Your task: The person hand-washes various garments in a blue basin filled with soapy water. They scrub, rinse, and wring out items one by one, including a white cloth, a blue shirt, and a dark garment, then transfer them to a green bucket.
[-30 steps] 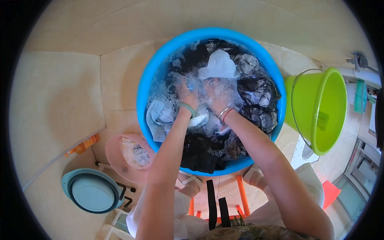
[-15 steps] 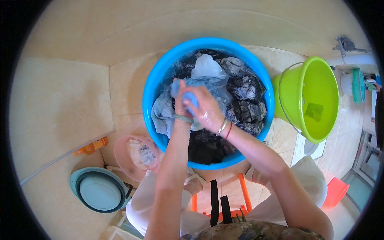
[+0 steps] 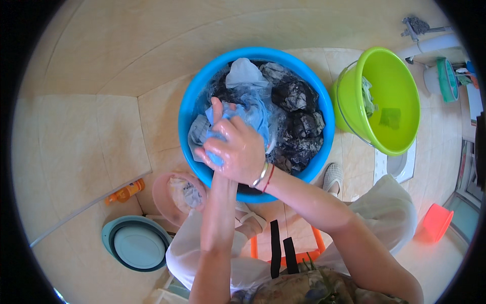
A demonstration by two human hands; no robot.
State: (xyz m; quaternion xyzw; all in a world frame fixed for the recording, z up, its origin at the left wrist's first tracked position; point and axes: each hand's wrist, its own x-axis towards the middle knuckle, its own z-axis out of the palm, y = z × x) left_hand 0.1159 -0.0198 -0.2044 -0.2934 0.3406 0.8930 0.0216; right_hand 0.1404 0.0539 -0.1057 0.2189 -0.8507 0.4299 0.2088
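A large blue basin [image 3: 328, 121] on the floor holds soaking clothes in sudsy water. Over its left half, my right hand [image 3: 235, 149] is closed on a wet light-blue cloth [image 3: 255, 116], pressing it against my left hand [image 3: 217, 109]. The left palm and wrist are mostly covered by the right hand, with only some fingers showing beyond it, wrapped at the cloth. Part of the cloth trails into the water. Around it lie a pale white-blue piece [image 3: 245, 75], dark patterned clothing [image 3: 298, 96] and a grey-blue garment [image 3: 199, 130].
To the right stands a lime-green bucket [image 3: 405, 101] with a little cloth in it. A pink bin [image 3: 162, 197] with a liner, an orange bottle [image 3: 126, 191] and a grey-teal collapsible basin [image 3: 109, 238] are at left. A red container [image 3: 438, 223] sits lower right.
Both hands have come nearer to me, and the right has slid over the left toward its wrist. More of the blue cloth spreads beyond them. The view has shifted slightly.
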